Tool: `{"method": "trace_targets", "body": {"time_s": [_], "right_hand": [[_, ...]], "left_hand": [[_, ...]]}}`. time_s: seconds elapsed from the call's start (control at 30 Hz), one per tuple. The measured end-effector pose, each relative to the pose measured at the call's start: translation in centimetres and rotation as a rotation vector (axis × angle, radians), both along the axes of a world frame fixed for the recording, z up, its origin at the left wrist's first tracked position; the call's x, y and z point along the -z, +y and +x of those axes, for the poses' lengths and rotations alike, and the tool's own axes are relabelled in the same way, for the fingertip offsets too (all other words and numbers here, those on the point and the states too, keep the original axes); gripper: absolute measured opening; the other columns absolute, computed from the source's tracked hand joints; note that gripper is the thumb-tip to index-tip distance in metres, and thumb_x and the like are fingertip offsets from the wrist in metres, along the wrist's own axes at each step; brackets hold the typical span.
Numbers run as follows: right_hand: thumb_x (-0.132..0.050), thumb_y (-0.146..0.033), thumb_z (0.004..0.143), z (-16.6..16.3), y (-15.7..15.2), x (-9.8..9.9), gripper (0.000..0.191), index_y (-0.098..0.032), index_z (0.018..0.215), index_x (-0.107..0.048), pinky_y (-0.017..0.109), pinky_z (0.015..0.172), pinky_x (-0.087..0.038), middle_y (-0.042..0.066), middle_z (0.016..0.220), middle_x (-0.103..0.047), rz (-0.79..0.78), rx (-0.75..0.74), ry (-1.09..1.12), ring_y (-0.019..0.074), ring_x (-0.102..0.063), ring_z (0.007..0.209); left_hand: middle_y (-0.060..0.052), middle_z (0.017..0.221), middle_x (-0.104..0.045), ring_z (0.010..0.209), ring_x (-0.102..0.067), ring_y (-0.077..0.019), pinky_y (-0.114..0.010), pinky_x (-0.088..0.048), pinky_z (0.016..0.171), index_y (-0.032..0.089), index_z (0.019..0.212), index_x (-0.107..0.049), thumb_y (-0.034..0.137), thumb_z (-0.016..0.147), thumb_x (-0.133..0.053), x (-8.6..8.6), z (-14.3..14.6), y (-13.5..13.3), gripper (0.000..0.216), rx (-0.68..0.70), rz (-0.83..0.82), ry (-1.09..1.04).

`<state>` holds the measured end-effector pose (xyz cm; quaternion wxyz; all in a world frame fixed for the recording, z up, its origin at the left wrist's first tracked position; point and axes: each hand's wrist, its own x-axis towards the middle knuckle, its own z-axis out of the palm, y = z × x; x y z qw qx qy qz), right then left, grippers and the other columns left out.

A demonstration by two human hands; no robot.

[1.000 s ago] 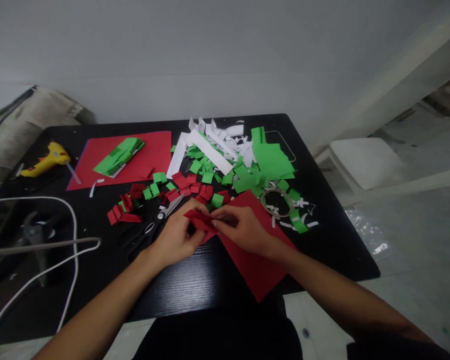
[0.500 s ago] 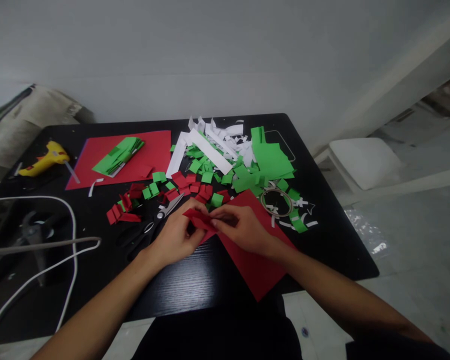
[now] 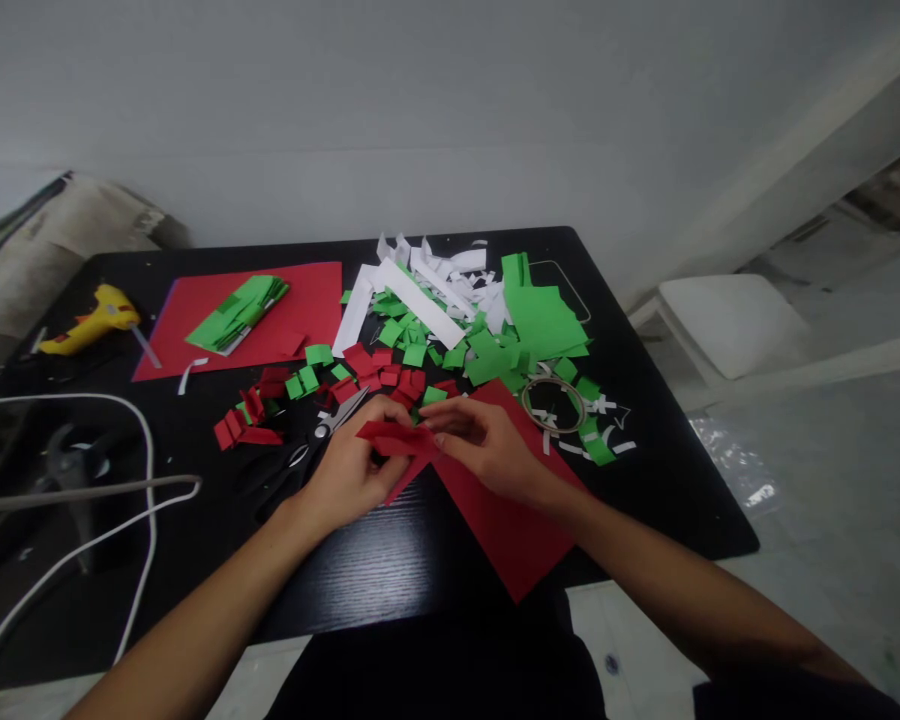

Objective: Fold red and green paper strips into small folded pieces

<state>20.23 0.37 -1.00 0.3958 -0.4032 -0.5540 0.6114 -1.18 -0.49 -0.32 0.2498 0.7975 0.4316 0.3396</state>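
A folded piece of red paper (image 3: 401, 440) is held between my two hands above the front of the black table. My left hand (image 3: 352, 460) grips its left part, with the thumb below and the fingers behind. My right hand (image 3: 487, 445) pinches the right end of the paper between thumb and fingers. Under my right hand and forearm lies a larger red sheet (image 3: 502, 530), set at an angle. Black-handled scissors (image 3: 322, 430) rest beside my left hand, their blades pointing away to the right.
Red paper pieces (image 3: 360, 360), green scraps (image 3: 412, 355) and white strips (image 3: 427, 300) are heaped beyond my hands. A ring (image 3: 553, 405) lies at right. Folded green paper (image 3: 240, 310) sits on a red sheet (image 3: 315, 290). A yellow glue gun (image 3: 94, 320), pliers (image 3: 75, 480) and white cable (image 3: 150, 510) occupy the left.
The red paper has tilted and shows more of its upper face. My right-hand fingers have lifted and straightened slightly along its edge; my left hand has hardly moved.
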Motion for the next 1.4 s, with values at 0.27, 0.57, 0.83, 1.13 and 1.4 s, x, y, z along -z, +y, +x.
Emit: {"method": "trace_targets", "body": {"time_s": [0.27,0.57,0.83,1.13,1.4], "right_hand": [[-0.076,-0.022,0.082,0.19,0.39,0.05,0.021,-0.021,0.103,-0.078,0.035,0.088,-0.063,0.006,0.102,-0.081,-0.073,0.003,0.015,0.0194,-0.077,0.094],[-0.082,-0.026,0.08,0.09,0.39,-0.22,0.021,-0.021,0.1,-0.08,0.035,0.089,-0.062,0.004,0.099,-0.081,-0.05,0.017,-0.015,0.0193,-0.077,0.093],[-0.082,-0.026,0.081,-0.04,0.15,-0.24,0.013,-0.02,0.092,-0.082,0.032,0.083,-0.06,0.004,0.092,-0.082,-0.018,0.038,-0.041,0.0195,-0.077,0.088],[-0.086,-0.03,0.078,-0.01,0.04,-0.53,0.017,-0.02,0.091,-0.082,0.034,0.086,-0.062,0.005,0.093,-0.083,-0.061,0.024,-0.015,0.0204,-0.078,0.089],[-0.086,-0.032,0.078,-0.03,0.14,-0.33,0.017,-0.02,0.089,-0.082,0.033,0.081,-0.061,0.004,0.09,-0.082,-0.058,0.015,-0.024,0.0197,-0.077,0.084]], "left_hand": [[0.0,0.095,-0.066,0.082,-0.066,-0.0173,-0.029,-0.05,0.071,0.024,0.103,-0.055,0.014,0.086,-0.061,-0.15,0.05,0.07,0.021,-0.016,-0.004,-0.014],[0.002,0.085,-0.063,0.071,-0.059,-0.0135,-0.026,-0.048,0.067,0.023,0.099,-0.056,0.02,0.091,-0.067,0.15,-0.15,0.0,0.014,0.036,-0.058,-0.098],[-0.002,0.088,-0.063,0.076,-0.057,-0.0145,-0.027,-0.047,0.069,0.021,0.098,-0.064,0.018,0.096,-0.067,-0.39,0.04,0.13,0.005,0.098,0.037,-0.102],[-0.002,0.087,-0.063,0.074,-0.058,-0.0144,-0.027,-0.048,0.068,0.022,0.098,-0.065,0.022,0.097,-0.068,-0.44,0.02,0.11,0.003,0.092,0.035,-0.095],[-0.003,0.09,-0.066,0.075,-0.059,-0.0154,-0.029,-0.05,0.069,0.022,0.099,-0.065,0.022,0.096,-0.066,-0.41,-0.06,0.05,0.003,0.101,0.018,-0.09]]}}
